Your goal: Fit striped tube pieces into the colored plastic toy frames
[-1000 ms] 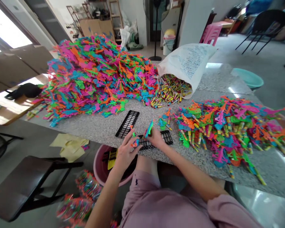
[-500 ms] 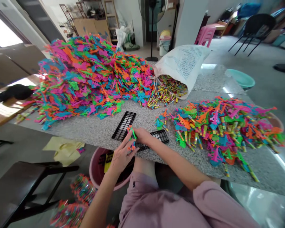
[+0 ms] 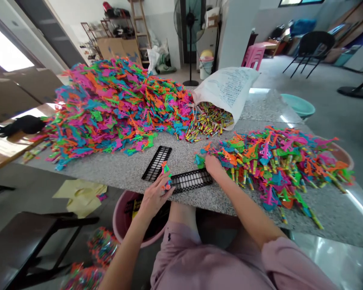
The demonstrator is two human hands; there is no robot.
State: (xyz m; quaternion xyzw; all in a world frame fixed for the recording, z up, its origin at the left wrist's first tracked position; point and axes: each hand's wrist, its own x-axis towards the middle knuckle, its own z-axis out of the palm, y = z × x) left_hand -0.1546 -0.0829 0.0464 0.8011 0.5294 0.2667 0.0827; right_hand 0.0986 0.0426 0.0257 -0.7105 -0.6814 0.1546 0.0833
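Note:
In the head view my left hand (image 3: 156,191) is closed around a small bundle of colourful plastic toy pieces (image 3: 166,175), with orange, green and pink parts showing. It hovers by the near table edge, at the left end of a black plastic grid tray (image 3: 192,181). A second black grid tray (image 3: 157,162) lies aslant just behind it. My right hand (image 3: 214,166) is at the left edge of a pile of colourful plastic pieces with patterned tubes (image 3: 261,155). It touches or nearly touches some blue and green pieces (image 3: 200,160); its fingertips are hidden.
A large heap of bright plastic pieces (image 3: 109,108) covers the table's back left. Beside it a white sack (image 3: 225,90) lies open, spilling small patterned tubes (image 3: 210,120). Below the near edge stands a pink basin (image 3: 117,225). A dark chair (image 3: 27,241) is at left.
My right hand has left the bundle in my left hand and moved right to the pile's edge. My left hand still holds the bundle. The view has tilted slightly up.

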